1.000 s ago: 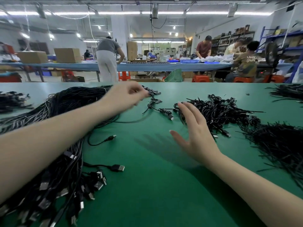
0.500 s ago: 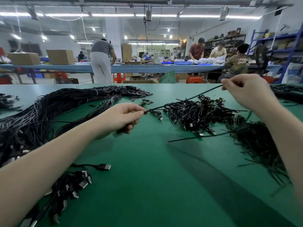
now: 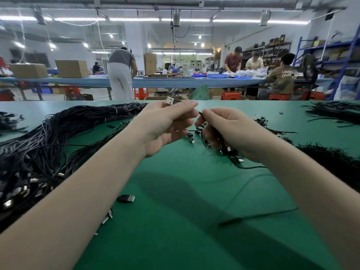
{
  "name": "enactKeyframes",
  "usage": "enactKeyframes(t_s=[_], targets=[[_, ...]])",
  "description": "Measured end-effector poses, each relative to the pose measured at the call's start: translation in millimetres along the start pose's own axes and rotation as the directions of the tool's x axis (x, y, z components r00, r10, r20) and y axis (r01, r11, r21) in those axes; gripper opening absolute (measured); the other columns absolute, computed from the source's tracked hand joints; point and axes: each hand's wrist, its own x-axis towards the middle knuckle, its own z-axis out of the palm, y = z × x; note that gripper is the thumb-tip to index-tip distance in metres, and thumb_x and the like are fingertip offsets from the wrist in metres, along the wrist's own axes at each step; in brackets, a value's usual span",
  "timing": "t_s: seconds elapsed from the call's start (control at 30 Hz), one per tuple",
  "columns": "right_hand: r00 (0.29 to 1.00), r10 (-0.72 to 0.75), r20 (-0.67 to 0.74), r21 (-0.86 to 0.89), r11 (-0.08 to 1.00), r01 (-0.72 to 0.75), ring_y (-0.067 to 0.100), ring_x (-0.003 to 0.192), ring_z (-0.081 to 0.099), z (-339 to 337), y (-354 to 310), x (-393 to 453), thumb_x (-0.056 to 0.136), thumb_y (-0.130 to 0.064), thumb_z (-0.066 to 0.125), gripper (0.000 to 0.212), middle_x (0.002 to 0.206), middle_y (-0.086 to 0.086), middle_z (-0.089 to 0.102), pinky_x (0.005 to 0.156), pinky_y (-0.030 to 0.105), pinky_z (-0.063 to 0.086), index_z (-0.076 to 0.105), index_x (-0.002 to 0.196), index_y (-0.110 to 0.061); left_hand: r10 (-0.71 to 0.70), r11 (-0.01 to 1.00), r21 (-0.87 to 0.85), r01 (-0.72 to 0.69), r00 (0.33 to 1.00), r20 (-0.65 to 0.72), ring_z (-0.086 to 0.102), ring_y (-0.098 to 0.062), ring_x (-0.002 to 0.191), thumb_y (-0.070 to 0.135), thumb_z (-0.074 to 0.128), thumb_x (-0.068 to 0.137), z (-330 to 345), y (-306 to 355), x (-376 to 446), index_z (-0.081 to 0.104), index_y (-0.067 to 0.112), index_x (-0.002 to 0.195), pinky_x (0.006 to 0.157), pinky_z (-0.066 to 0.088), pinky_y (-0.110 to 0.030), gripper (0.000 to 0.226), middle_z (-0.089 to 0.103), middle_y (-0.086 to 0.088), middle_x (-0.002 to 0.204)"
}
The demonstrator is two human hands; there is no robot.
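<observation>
Both hands are raised close together over the green table [image 3: 175,240]. My left hand [image 3: 165,125] pinches the USB plug end of a black cable [image 3: 172,100], the metal plug sticking up above my fingers. My right hand [image 3: 224,129] grips the same cable's thin cord just right of it, with more of the cord looped under the palm. The cord trails down and across the table [image 3: 259,215] toward the front right.
A large bundle of black USB cables [image 3: 48,145] lies at the left. Coiled cables [image 3: 233,152] sit behind my right hand, and heaps of black ties [image 3: 335,162] at the right. A loose USB plug [image 3: 126,198] lies by my left forearm. People work at a far table.
My right hand came in from the far right to meet my left hand. My left hand rose and now holds the plug end up; the stretched cable has gone slack.
</observation>
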Motion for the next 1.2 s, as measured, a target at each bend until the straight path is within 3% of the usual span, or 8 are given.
enactKeyframes(t_s=[0.13,0.27,0.4,0.6,0.73,0.9,1.07,1.2], targets=[[0.997,-0.015,-0.072,0.186,0.982,0.028,0.008,0.039,0.027,13.8,0.6,-0.1,0.102,-0.034,0.039,0.033,0.047,-0.008,0.037,0.039,0.018,0.024,0.052,0.078,-0.015,0.052,0.996,0.074,-0.056,0.997,0.052,0.057,-0.01,0.071,0.045,0.053,0.093,-3.2,-8.7,1.0,0.075,0.027,0.096,0.064,0.049,-0.022,0.029,0.062,0.004,0.085],[0.991,-0.009,-0.133,0.301,0.952,0.049,0.009,0.039,0.024,22.3,6.2,-0.3,0.102,-0.035,0.04,0.036,0.048,-0.007,0.032,0.038,0.019,0.022,0.052,0.074,-0.016,0.048,0.984,0.159,-0.086,0.972,0.232,0.065,-0.015,0.09,0.051,0.04,0.096,-1.3,-16.1,-1.1,0.067,0.033,0.113,0.082,0.05,-0.029,0.037,0.065,0.008,0.089],[0.995,-0.056,-0.084,0.242,0.967,0.075,0.008,0.039,0.03,29.5,12.2,-0.4,0.102,-0.033,0.042,0.034,0.049,-0.006,0.039,0.039,0.019,0.023,0.059,0.079,-0.016,0.103,0.967,0.216,-0.137,0.981,0.162,0.065,-0.009,0.085,0.045,0.032,0.102,3.5,-21.3,0.7,0.068,0.036,0.109,0.092,0.051,-0.036,0.037,0.063,0.007,0.086],[0.974,-0.023,0.224,0.185,0.983,-0.019,0.009,0.045,0.038,42.2,35.3,-3.6,0.1,-0.037,0.044,0.031,0.056,-0.006,0.046,0.044,0.019,0.031,0.07,0.092,-0.023,0.036,0.983,-0.182,-0.031,0.999,0.025,0.07,-0.012,0.068,0.039,0.042,0.1,-5.9,-3.7,2.1,0.07,0.021,0.076,0.063,0.054,-0.024,0.041,0.072,0.003,0.073],[0.951,0.12,0.285,0.034,0.99,-0.136,0.01,0.047,0.028,34.3,46.2,-4.8,0.084,-0.056,0.054,0.038,0.054,-0.008,0.036,0.046,0.021,0.026,0.065,0.072,-0.021,-0.061,0.884,-0.437,0.165,0.968,0.243,0.048,-0.007,0.039,0.033,0.045,0.095,-23.6,10.6,-1.9,0.05,0.022,0.048,0.046,0.043,-0.019,0.049,0.046,0.008,0.042],[0.994,0.061,-0.094,-0.04,0.997,-0.065,0.01,0.043,0.031,15.9,31.3,3.1,0.088,-0.049,0.059,0.041,0.046,-0.012,0.04,0.043,0.021,0.028,0.059,0.061,-0.018,-0.28,0.917,0.388,0.09,0.838,0.468,0.063,-0.016,0.052,0.032,0.034,0.094,-31.4,-3.4,0.0,0.071,0.016,0.056,0.048,0.047,-0.019,0.056,0.068,-0.003,0.06],[0.971,-0.151,-0.184,-0.237,0.966,0.105,0.011,0.043,0.032,20.8,6.1,-2.8,0.097,-0.038,0.048,0.036,0.053,-0.003,0.039,0.041,0.02,0.024,0.061,0.066,-0.023,-0.185,0.831,0.556,0.014,0.95,0.253,0.069,-0.007,0.095,0.038,0.034,0.102,-24.7,-14.1,12.4,0.073,0.02,0.098,0.082,0.052,-0.025,0.043,0.074,0.006,0.1],[0.986,-0.158,-0.057,-0.003,0.987,0.158,0.008,0.042,0.031,33.6,7.5,-4.7,0.102,-0.028,0.04,0.03,0.049,-0.012,0.039,0.042,0.02,0.025,0.06,0.097,-0.006,0.003,0.988,0.155,-0.008,0.999,0.032,0.069,-0.008,0.096,0.04,0.034,0.103,-26.6,-10.8,17.0,0.064,0.017,0.112,0.078,0.054,-0.022,0.038,0.073,0.002,0.105]])
